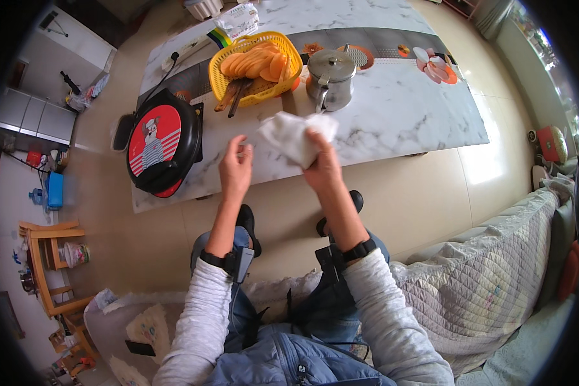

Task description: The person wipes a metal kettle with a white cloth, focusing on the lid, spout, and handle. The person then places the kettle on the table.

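Note:
My right hand (324,161) grips a crumpled white tissue or thin cloth (289,136) above the near edge of the marble-patterned table (391,118). To its left, my left hand (236,166) is raised with curled fingers apart and holds nothing. Just beyond the tissue stands a lidded metal pot (332,77) with a spout and handle. A yellow plastic basket (255,99) sits left of the pot, with flat round orange-tan food pieces (255,62) in it and wooden utensils (232,95) leaning over its rim. A black electric griddle (188,130) with a red patterned lid lies at the table's left.
A power strip (186,53) with the griddle's plug and a white package (239,20) lie at the table's far left. A quilted sofa (468,289) stands behind and to the right. A phone-like black object (140,348) rests on the sofa at left.

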{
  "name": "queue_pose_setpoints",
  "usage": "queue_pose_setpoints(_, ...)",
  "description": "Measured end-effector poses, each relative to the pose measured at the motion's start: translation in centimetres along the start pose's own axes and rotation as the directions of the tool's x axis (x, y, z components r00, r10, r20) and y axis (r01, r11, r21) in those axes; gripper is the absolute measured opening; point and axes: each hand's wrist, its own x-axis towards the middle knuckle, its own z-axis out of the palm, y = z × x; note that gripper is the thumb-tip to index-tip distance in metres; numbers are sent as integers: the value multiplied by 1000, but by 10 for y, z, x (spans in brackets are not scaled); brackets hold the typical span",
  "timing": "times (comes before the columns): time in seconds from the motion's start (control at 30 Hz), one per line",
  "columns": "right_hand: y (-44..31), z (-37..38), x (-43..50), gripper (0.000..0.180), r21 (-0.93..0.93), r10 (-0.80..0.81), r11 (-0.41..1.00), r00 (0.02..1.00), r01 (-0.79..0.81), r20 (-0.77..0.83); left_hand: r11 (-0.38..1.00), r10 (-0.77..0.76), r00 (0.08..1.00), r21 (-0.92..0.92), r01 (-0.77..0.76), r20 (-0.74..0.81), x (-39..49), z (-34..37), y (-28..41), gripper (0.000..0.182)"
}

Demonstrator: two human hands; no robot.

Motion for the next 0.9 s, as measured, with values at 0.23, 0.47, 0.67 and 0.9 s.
queue_pose_setpoints(0.23,-78,-26,1,45,207,-276,927,942,314,-192,785,353,905,452,-424,238,-14,83,16,30)
queue_pose_setpoints(0.47,-75,-22,5,45,241,-195,942,966,233,-170,836,192,949,464,-292,251,-14,56,-11,16)
queue_pose_setpoints(0.67,-78,-22,4,45,251,-203,939,969,234,-141,969,158,948,140,-203,278,-53,19,-21,14)
queue_pose_setpoints(0.9,-81,-19,-1,46,247,-197,939,962,241,-191,964,265,944,-39,-263,197,-89,-10,8,7)
